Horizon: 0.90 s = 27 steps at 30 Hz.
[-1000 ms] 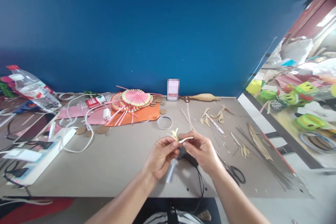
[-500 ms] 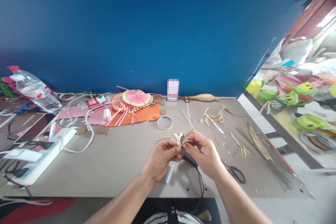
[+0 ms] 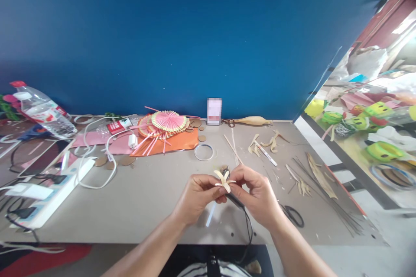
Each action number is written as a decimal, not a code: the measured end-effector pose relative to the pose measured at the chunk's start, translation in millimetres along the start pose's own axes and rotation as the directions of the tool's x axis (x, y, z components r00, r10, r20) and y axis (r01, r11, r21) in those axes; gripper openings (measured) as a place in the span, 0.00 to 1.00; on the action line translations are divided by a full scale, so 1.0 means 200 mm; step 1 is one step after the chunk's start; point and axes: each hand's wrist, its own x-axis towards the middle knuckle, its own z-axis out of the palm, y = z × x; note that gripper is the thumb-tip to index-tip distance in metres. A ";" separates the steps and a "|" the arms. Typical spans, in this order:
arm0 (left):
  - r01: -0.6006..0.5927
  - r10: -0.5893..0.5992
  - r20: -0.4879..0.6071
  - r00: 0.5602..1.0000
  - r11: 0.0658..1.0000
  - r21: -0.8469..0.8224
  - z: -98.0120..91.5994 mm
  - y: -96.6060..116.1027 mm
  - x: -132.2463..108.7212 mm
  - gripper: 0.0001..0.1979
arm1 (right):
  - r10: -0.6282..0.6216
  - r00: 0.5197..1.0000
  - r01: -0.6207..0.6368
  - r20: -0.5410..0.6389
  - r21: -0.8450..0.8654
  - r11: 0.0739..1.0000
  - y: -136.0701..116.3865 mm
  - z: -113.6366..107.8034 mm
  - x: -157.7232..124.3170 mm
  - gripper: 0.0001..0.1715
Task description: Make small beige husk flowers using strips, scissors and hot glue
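Note:
Between my two hands, above the front middle of the table, is a pale cream flower [image 3: 223,180] with several narrow petals spread apart. My left hand [image 3: 202,192] pinches it from the left with thumb and fingers. From the right, my right hand [image 3: 251,186] has its thumb and forefinger closed on a petal. A black tool with a cord, which looks like a glue gun [image 3: 235,200], lies on the table beneath my hands, partly hidden by them. A translucent whitish stick [image 3: 211,214] sticks out below my left hand.
Scissors [image 3: 294,215], dried husks [image 3: 320,175], thin wires [image 3: 344,214] and a white pen [image 3: 268,156] lie to the right. A tape ring [image 3: 204,152] and paper fans [image 3: 169,123] lie farther back. On the left are a power strip [image 3: 61,194] and bottles [image 3: 48,114].
The flower has turned so its open petals face me more. My right hand has shifted slightly down and right, its fingers still on a petal.

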 end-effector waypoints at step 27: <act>0.030 -0.093 0.289 0.953 0.976 0.214 0.01 0.17 -0.08 0.05 | -0.564 0.805 0.590 0.184 -0.140 0.796 0.05 -0.07 -0.05 0.12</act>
